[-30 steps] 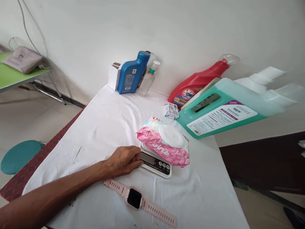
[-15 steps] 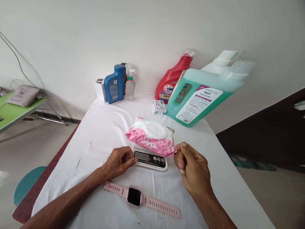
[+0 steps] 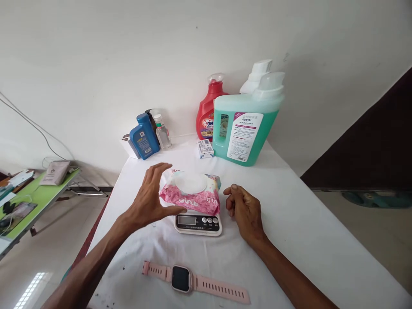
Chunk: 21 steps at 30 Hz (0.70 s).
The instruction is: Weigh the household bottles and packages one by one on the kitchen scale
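A pink pack of wet wipes with a white oval lid lies on top of a white kitchen scale. The scale's display and buttons show below the pack's near edge. My left hand is open at the pack's left end, fingers stretched along the far side and thumb across the near side. To the right of the pack, my right hand is loosely curled, a small gap away, with nothing visible in it. Nearer to me, a pink-strapped smartwatch lies flat on the white cloth.
Along the wall stand a blue bottle, a clear bottle, a red detergent bottle and a large green jug. A small box sits beside the jug. A green table is at the left.
My left hand has risen from the scale's front left corner and spread open around the pack's left end. My right hand has come away from the pack's right corner. The view has shifted.
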{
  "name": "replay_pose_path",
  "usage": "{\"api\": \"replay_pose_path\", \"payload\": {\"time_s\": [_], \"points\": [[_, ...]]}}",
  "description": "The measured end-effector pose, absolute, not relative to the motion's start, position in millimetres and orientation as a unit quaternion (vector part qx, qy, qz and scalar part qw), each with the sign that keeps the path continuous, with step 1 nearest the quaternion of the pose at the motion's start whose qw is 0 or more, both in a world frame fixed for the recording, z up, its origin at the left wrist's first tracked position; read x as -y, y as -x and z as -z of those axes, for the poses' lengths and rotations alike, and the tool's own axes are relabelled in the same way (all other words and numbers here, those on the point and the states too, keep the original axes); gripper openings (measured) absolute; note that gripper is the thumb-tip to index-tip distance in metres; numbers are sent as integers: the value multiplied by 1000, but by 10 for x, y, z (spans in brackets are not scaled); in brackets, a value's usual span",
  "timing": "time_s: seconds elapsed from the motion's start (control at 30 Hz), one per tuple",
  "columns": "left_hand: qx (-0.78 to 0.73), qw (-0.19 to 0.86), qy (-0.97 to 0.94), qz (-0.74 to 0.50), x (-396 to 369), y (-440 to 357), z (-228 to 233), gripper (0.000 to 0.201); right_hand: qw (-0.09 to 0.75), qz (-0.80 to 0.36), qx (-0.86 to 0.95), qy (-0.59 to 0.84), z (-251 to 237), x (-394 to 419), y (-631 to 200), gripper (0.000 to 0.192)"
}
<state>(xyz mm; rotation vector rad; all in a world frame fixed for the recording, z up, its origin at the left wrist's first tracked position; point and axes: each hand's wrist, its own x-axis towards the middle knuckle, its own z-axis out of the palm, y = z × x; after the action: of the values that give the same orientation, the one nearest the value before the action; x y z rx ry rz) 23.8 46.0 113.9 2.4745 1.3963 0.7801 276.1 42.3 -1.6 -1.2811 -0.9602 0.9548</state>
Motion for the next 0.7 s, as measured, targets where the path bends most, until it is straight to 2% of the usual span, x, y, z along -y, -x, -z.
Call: {"api": "replay_pose_path", "payload": {"time_s": [0.07, 0.1, 0.2, 0.27, 0.4, 0.5, 0.7], "points": [[-451, 93, -872, -168, -672, -324, -1131, 124, 596, -413, 415, 550, 10, -426, -2782, 60], [-442, 90, -884, -123, -770, -368, -1118, 130, 596, -415, 416, 548, 6, -426, -2791, 60], [-430, 85, -898, -39, -1004, -471, -1075, 123, 595, -419, 419, 543, -4, -426, -2809, 59], [-429, 87, -898, -38, -1093, -493, -1038, 112, 593, -421, 421, 542, -3, -429, -2813, 58], [-452, 90, -879, -123, -1112, -434, -913, 88, 588, -421, 426, 543, 17, -443, -2812, 58], [-533, 129, -811, -204, -1076, -386, -851, 77, 583, -428, 427, 544, 19, -449, -2807, 57], [-673, 232, -600, -366, -1469, -611, -969, 73, 577, -432, 432, 542, -1, -448, -2803, 56]]}}
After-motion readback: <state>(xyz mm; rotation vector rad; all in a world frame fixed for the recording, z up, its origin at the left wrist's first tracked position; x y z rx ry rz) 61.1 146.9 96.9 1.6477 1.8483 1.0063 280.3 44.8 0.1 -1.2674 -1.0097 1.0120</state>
